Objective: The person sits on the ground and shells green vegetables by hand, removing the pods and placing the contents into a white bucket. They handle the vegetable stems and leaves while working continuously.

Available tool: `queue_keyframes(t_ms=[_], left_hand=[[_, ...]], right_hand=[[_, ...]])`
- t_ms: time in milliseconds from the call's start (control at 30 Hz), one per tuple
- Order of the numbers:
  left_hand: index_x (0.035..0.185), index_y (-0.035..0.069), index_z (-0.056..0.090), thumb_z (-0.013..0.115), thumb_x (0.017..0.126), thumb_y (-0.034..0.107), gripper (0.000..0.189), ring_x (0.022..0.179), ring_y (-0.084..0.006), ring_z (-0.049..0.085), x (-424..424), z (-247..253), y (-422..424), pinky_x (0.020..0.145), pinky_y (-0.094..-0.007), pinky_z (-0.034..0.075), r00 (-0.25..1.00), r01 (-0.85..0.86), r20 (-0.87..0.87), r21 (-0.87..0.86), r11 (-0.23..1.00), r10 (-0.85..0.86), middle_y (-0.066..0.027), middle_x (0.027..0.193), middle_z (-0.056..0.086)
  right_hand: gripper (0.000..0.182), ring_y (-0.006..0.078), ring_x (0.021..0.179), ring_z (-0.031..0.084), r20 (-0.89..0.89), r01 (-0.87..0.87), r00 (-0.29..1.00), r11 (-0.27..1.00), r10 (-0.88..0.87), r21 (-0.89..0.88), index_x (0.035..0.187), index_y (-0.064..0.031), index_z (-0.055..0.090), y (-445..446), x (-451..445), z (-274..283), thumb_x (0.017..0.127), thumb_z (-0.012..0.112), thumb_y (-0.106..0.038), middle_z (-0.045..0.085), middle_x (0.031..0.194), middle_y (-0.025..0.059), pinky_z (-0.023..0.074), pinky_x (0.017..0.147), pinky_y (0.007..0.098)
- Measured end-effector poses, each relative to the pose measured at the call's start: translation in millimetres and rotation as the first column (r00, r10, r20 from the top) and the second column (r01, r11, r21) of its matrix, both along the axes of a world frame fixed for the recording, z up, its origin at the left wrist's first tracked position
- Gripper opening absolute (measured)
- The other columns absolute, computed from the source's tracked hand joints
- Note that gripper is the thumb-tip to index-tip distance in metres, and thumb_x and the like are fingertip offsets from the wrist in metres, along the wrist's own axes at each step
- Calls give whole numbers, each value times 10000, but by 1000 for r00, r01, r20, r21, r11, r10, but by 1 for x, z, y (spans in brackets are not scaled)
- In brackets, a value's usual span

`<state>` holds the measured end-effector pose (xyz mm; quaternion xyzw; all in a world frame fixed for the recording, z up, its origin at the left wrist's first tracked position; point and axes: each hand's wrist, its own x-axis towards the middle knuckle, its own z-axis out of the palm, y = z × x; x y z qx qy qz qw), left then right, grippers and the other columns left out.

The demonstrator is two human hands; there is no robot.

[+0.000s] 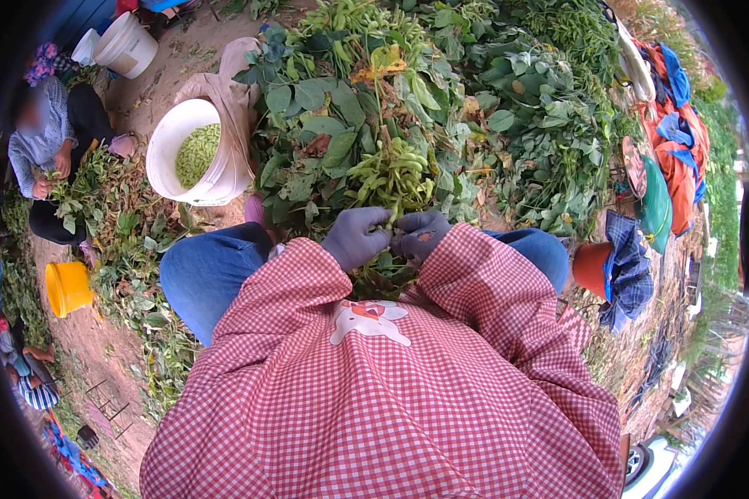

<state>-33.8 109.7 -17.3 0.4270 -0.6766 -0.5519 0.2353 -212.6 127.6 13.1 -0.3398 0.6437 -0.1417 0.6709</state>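
Note:
A green soybean plant [399,171], thick with pods, lies just in front of my lap. My left hand [357,237], in a grey glove, pinches its near end between thumb and forefinger. Close beside it, my right hand [422,236] wears a matching glove with a worn patch and has its fingertips closed on the same end. The fingers hide whether they grip a stem or a single pod. To the front left, a white bucket [162,150] holds loose green pods [198,156].
Heaped soybean plants [537,118] spread ahead and to the right. A beige sack [234,106] touches the white bucket. At left sit a person [44,143] handling plants and a yellow bucket [68,289]. A red bucket [592,268] with dark checked cloth stands by my right knee.

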Motion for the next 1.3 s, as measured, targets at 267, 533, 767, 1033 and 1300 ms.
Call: queue_keyframes(t_ms=[267, 533, 767, 1033, 1300], left_hand=[[930, -17, 610, 621, 802, 101, 175, 525, -75, 470, 12, -6, -16, 471, -235, 376, 863, 90, -390, 745, 661, 322, -38, 691, 570], [854, -3, 580, 650, 835, 131, 153, 447, -55, 409, 17, -9, -24, 380, -200, 286, 844, 68, -350, 821, 566, 407, -56, 707, 560], [875, 22, 576, 711, 798, 196, 233, 433, -55, 428, 13, 10, -29, 388, -195, 305, 986, -19, -107, 682, 731, 125, -40, 650, 575], [895, -8, 627, 610, 834, 154, 173, 492, -66, 506, 9, 1, -26, 451, -198, 385, 988, -24, -108, 599, 800, 111, -34, 681, 599], [1037, -37, 630, 571, 825, 113, 266, 555, -86, 545, 23, 15, -39, 514, -219, 433, 992, -58, 128, 462, 885, -1, -28, 706, 611]], right_hand=[[302, 102, 550, 551, 117, 41, 993, 994, -29, -102, 1016, 32, 658, -1, 1, 10, 740, 684, -86, 636, 728, 53, 431, 479, 230], [395, 124, 614, 578, 87, -53, 994, 992, 63, -119, 1100, 34, 616, -11, -8, 16, 730, 686, -86, 654, 813, 82, 462, 542, 253], [291, 114, 531, 544, 88, 190, 979, 976, -181, -106, 1003, 33, 605, -5, -15, 4, 819, 632, -190, 620, 671, 74, 424, 460, 237], [264, 87, 487, 476, 204, 409, 902, 905, -381, -115, 857, 18, 578, -9, 0, 7, 791, 666, -222, 558, 619, 35, 400, 442, 235], [348, 110, 532, 522, 116, 404, 914, 888, -388, -220, 1091, 89, 526, -10, 2, -6, 821, 616, -111, 585, 696, 67, 424, 458, 241]])
